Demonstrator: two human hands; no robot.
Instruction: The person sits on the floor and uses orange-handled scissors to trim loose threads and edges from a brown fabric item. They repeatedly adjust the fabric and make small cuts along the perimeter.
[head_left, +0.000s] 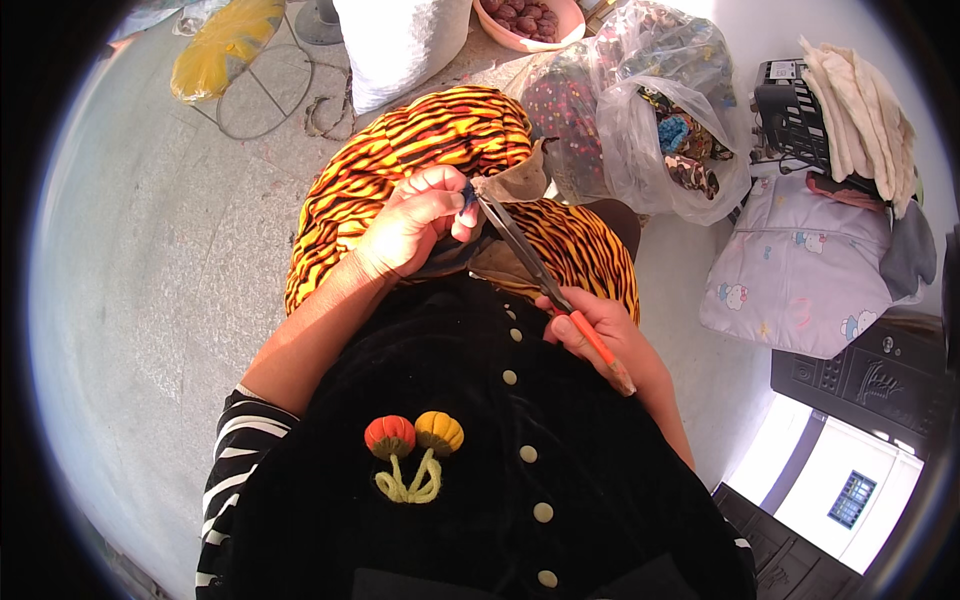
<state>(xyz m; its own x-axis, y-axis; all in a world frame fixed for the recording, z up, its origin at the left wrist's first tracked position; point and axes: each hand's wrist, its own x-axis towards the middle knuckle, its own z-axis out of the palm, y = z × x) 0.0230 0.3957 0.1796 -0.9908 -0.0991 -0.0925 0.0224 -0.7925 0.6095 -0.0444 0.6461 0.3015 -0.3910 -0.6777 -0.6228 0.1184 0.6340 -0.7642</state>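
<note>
Orange-handled scissors (525, 251) are held in my right hand (611, 341), the long metal blades pointing up and away from me. Their tip meets a small dark blue piece (470, 196), probably fabric, pinched between the thumb and fingers of my left hand (416, 221). Against the tip rests a tan cloth piece (517, 178); whether it is joined to the blue piece I cannot tell. More brown cloth (504, 264) lies in my lap. Both hands are above trousers with orange and black stripes (420, 131).
To the right stands a clear plastic bag (667, 161) of patterned cloth. Beyond it are a black basket (787, 112) with cream cloths (862, 112) and a padded lilac cover (787, 262). Ahead are a white sack (405, 45), a pink basin (517, 45) and a metal ring stand (262, 90).
</note>
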